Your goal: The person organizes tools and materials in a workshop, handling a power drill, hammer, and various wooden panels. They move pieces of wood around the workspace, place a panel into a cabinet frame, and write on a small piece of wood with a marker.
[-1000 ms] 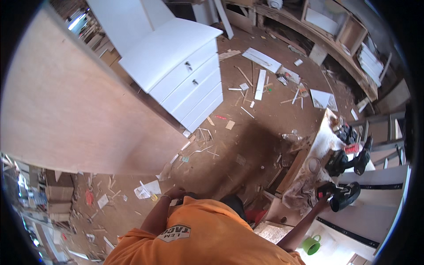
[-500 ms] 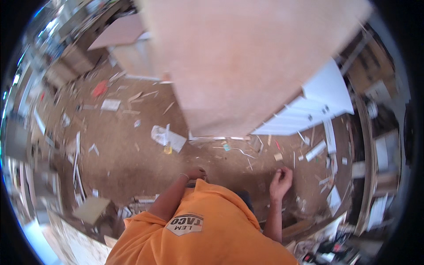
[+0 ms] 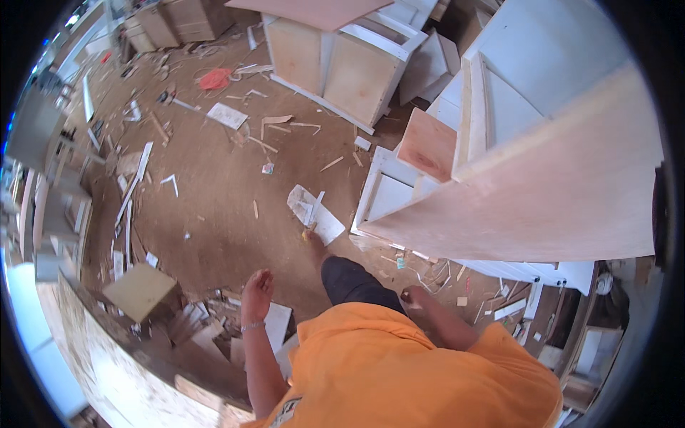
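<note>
Since the earlier frame your view has swung: the big plywood panel (image 3: 564, 192) that filled the top centre now sits at the right of the frame, and the white cabinets have gone from right of centre to top centre and upper right.

Your left hand (image 3: 257, 287) is left of centre in the lower half, raised off the floor, fingers loosely curled, grasping nothing. Thin bracelet on that wrist. Nearest things: a white board offcut (image 3: 275, 324) just below it and a pile of wood scraps at lower left.

Your right hand (image 3: 416, 296) is just right of centre in the lower half, down by your hip. Mostly hidden by your forearm and orange shirt (image 3: 407, 378), so can't tell if it's clenched or released, or holding anything. It sits under the low edge of the plywood panel, near small offcuts on the floor.

Your dark trouser leg (image 3: 349, 279) runs up between the two hands; the foot lands by a torn white sheet (image 3: 314, 210) at centre.

Brown floor is littered with wood strips. A square tan box (image 3: 140, 291) sits at lower left. Unpainted cabinet carcass (image 3: 328, 60) at top centre.
</note>
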`<state>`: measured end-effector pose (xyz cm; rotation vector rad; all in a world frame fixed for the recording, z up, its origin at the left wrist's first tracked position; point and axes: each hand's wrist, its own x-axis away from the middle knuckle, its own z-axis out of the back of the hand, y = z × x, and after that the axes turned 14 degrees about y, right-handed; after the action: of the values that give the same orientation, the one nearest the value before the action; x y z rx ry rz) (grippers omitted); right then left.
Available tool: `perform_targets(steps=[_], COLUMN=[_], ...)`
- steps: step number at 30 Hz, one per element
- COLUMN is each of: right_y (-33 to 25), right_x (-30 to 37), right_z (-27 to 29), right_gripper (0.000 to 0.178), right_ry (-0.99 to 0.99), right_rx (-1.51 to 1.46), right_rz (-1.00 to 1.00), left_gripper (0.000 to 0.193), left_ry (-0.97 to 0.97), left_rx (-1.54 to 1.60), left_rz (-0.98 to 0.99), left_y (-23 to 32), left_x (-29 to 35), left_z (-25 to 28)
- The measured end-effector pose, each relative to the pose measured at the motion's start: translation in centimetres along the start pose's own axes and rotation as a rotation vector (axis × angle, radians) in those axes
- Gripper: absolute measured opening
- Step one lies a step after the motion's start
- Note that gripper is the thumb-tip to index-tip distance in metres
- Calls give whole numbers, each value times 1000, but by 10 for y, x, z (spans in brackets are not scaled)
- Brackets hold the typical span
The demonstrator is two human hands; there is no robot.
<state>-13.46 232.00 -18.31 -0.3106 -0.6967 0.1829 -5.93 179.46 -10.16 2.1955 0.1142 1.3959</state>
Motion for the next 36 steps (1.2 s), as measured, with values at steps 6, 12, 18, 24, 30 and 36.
perform_targets(steps=[6,12,18,24,30,36], right_y=[-73,-291,-341,-340,-342,-314], right_x=[-154,-244,-309,-312,-256,-238], right_z=[-25,110,155,210,265,307], right_gripper=[28,37,29,23,41,53], right_ry=[61,193,345,1034,1776,1927], right_rx=[93,-494,-893,-1472,-1613,-1840], right_rz=[125,-104,-237,-733,-954,-1294], left_gripper=[14,31,37,43,20,26], left_ry=[202,-392,-536,-999,-235,-248], left_rx=[-449,-1998,-2081,-2218,-1342,-1283], left_rz=[7,-690,-456,-598,-43,-185], left_y=[35,135,235,351,477,487], left_x=[-138,-212,-328,-505,-576,-594], left_z=[88,135,51,-94,-340,-500])
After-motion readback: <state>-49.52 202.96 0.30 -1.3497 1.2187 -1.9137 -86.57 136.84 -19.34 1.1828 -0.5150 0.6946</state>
